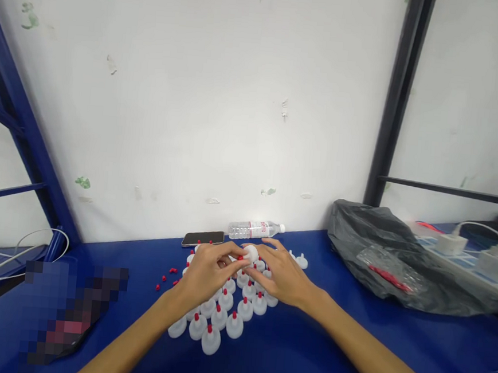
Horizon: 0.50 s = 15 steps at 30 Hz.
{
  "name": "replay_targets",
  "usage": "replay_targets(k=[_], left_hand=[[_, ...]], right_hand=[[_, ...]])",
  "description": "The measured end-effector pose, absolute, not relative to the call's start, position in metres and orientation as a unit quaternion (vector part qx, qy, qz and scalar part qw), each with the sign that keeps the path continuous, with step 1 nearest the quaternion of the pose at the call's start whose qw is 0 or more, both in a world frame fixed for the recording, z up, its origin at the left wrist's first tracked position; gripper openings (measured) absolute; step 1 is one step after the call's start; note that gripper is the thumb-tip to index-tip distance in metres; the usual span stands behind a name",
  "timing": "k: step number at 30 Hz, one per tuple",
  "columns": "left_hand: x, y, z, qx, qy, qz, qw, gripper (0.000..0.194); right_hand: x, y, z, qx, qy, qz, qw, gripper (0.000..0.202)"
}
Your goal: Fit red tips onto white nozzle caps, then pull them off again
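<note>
My left hand (210, 267) and my right hand (283, 272) meet over a cluster of white nozzle caps. Between the right fingertips is a white nozzle cap (251, 252), its round base turned up toward me. The left thumb and forefinger pinch a small red tip cap (240, 258) against its narrow end, partly hidden by the fingers. Below, several white nozzle caps (211, 341) stand upright with red tips on them. Just right of my right hand, a white nozzle cap (301, 262) has a bare tip. Loose red tip caps (163, 278) lie left of the cluster.
A phone (203, 238) and a clear plastic bottle (256, 229) lie at the back by the wall. A black plastic bag (369, 242) with a clear packet (391, 269) is on the right, beside plugged-in chargers (451, 244). A pixelated dark object (79, 311) lies left on the blue table (305, 352).
</note>
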<state>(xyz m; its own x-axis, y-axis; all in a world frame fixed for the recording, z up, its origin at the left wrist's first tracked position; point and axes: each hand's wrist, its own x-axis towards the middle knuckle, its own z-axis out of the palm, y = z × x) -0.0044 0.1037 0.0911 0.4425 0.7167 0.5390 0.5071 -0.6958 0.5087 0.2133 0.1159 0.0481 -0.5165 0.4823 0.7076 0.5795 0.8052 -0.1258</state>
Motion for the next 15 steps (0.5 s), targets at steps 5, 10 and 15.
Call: replay_targets(k=[5,10,15], left_hand=[[-0.009,0.103,0.073,0.859,0.367,0.353,0.052,0.031],[-0.013,0.107,0.067,0.882,0.387,0.268,-0.033,0.038],[-0.02,0.106,0.076,0.902,0.389,0.18,-0.054,0.033]], right_hand=[[0.211,0.114,0.052,-0.294,-0.86,-0.076,0.411,0.048],[0.21,0.113,0.05,-0.275,-0.857,-0.105,0.423,0.033],[0.21,0.115,0.051,-0.259,-0.873,-0.126,0.393,0.03]])
